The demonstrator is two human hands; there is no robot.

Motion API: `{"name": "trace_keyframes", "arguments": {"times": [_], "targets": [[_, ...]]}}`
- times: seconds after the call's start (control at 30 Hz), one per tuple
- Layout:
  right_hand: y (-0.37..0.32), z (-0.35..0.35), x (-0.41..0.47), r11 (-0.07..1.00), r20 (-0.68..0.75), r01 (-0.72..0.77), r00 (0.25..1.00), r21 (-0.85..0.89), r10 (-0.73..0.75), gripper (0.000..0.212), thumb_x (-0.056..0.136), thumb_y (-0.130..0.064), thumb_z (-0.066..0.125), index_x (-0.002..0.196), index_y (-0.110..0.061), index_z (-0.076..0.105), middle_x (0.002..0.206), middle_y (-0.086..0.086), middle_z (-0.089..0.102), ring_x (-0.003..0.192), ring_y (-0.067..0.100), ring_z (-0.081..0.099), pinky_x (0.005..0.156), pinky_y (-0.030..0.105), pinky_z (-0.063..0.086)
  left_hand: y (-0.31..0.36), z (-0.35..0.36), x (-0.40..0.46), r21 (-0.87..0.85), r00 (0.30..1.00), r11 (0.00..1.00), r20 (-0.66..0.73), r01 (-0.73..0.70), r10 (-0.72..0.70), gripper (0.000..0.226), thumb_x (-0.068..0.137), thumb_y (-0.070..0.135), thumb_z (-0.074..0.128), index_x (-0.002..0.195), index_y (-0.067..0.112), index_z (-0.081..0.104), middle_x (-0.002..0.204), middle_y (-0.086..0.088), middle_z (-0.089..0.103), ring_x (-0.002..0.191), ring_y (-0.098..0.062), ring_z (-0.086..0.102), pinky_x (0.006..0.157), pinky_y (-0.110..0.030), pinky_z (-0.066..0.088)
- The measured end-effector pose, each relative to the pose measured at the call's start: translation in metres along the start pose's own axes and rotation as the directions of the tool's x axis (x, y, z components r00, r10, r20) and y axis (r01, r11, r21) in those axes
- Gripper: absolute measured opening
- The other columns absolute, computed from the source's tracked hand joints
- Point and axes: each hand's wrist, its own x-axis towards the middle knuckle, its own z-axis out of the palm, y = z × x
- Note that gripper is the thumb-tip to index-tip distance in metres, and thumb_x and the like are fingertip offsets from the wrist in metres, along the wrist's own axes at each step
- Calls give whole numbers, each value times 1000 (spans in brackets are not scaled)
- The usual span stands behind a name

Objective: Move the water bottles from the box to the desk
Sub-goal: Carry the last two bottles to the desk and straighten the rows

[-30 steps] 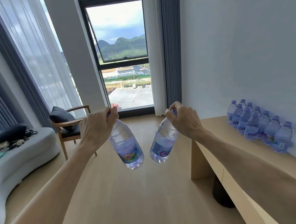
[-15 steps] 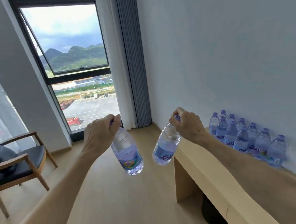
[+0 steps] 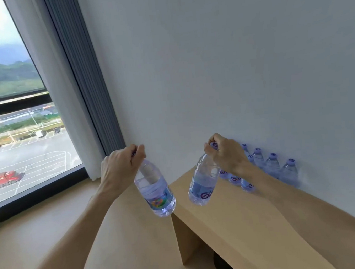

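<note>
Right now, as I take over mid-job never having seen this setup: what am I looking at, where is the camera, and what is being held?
There is no machine: a person works bare-handed, and the single picture comes from a camera on their head, looking forward and down. The left hand grips one water bottle by its cap; the right hand grips a second bottle the same way. Both hang tilted, not yet set down. On the wooden desk, a cluster of bottles stands against the white wall. A window is at left. No box is in view.
</note>
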Motion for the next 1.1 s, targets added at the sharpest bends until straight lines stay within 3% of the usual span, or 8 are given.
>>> {"name": "trace_keyframes", "arguments": {"times": [0.23,0.43,0.57,0.63,0.8,0.93,1.0,1.1], "targets": [[51,-13,54,993,-4,-58,998,-103,58,20,94,-35,50,82,-20,53,65,-7,60,61,17,53,65,34,43,13,81,69,-79,993,995,98,-61,68,43,91,47,30,66,24,56,50,17,51,53,-13,53,52,-25,35],[91,-25,75,976,-44,-158,987,-151,153,19,95,-38,49,86,-22,55,71,-5,65,69,21,59,69,38,49,33,148,114,-162,966,976,192,-145,175,40,99,38,42,69,17,59,52,21,54,51,-1,51,50,-21,31],[116,-38,85,955,-87,-240,970,-174,228,17,93,-40,49,81,-28,53,70,-7,64,67,17,59,67,33,46,51,192,139,-282,924,947,299,-154,239,40,98,37,41,67,15,53,61,9,64,58,-18,57,64,-35,48],[130,-45,87,944,-112,-281,958,-171,265,18,92,-41,49,79,-28,52,68,-8,63,63,14,57,63,29,44,62,213,151,-327,903,930,328,-167,278,39,97,37,39,65,16,50,63,1,65,62,-26,57,67,-40,50],[158,-60,83,893,-192,-416,903,-170,384,17,91,-42,51,78,-31,54,65,-10,63,55,5,51,57,24,39,96,266,173,-458,807,837,347,-298,477,40,97,38,39,64,16,41,64,12,66,54,-17,53,60,-31,43],[177,-67,65,832,-282,-534,829,-148,482,16,92,-40,52,79,-30,54,62,-13,61,54,6,49,56,23,38,122,307,179,-580,702,739,364,-342,612,39,96,36,41,63,14,36,52,-1,47,49,-15,32,56,-31,37],[187,-70,52,802,-322,-582,791,-133,520,16,92,-39,52,80,-30,54,57,-16,57,51,5,46,55,22,35,136,322,176,-632,650,687,358,-359,670,39,95,35,42,62,18,32,47,2,36,48,-15,30,52,-29,31],[202,-76,37,761,-368,-637,742,-124,561,14,92,-38,53,81,-30,54,57,-18,57,51,4,46,56,22,34,157,347,170,-680,583,643,377,-353,719,38,96,35,43,64,16,36,47,2,35,48,-15,31,53,-34,32]]}}
